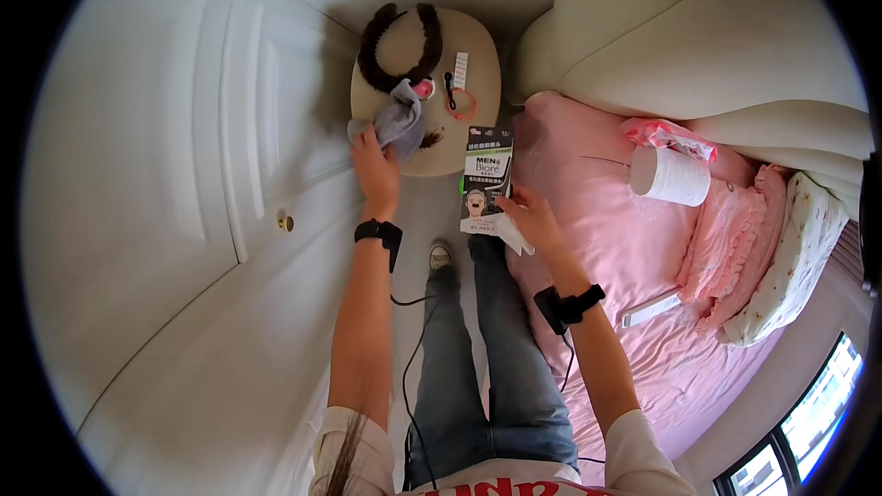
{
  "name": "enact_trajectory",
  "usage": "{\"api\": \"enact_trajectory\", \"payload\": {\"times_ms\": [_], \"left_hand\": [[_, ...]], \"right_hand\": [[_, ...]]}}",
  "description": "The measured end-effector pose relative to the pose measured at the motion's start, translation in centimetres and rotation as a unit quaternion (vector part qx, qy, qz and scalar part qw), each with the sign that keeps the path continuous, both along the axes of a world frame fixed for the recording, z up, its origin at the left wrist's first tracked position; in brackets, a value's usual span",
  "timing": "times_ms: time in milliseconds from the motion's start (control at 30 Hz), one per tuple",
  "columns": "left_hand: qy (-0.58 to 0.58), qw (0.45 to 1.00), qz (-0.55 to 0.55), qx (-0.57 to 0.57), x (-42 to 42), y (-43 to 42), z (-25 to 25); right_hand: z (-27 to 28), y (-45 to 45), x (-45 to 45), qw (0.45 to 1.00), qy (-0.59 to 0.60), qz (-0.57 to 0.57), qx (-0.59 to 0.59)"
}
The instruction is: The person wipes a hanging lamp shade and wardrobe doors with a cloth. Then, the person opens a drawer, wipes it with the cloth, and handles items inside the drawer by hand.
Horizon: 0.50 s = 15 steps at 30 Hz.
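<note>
My left hand (377, 170) is at the near left edge of a beige round-cornered stool (478, 37), fingers closed on a bunched grey cloth (401, 124). In my right hand (533, 218) is a black-and-white Men's Biore packet (487, 179), held upright beside the bed. A white paper-like piece (513, 234) hangs under the same hand. Around the cloth on the stool lie a furry dark brown headband (369, 55), a small pink item (424, 89) and a dark bristly tip (431, 139). A bit of green shows behind the packet.
A black hair tie (449, 92), an orange band (461, 114) and a white printed strip (460, 70) rest on the stool. The pink bed (588, 248) holds a paper roll (669, 176), a white device (650, 309) and pillows (781, 257). White cabinet doors (165, 129) stand left. Cables hang from both wrists.
</note>
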<state>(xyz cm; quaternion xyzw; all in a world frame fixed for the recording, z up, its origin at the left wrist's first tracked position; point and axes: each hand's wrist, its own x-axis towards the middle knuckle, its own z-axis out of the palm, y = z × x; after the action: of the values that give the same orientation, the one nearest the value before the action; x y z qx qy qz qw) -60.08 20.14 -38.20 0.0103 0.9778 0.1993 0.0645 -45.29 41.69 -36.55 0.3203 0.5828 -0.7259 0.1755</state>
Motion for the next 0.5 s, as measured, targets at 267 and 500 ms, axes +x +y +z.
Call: {"api": "enact_trajectory", "payload": {"times_ms": [267, 500], "left_hand": [[0.112, 0.948, 0.152, 0.258, 7.7, -7.5, 3.9], [0.028, 0.951, 0.248, 0.185, 20.8, -12.0, 3.2]], "right_hand": [[0.5, -8.1, -4.4, 0.995, 0.037, 0.075, 0.056], [-5.4, -14.1, -10.7, 0.983, 0.025, 0.022, 0.18]]}}
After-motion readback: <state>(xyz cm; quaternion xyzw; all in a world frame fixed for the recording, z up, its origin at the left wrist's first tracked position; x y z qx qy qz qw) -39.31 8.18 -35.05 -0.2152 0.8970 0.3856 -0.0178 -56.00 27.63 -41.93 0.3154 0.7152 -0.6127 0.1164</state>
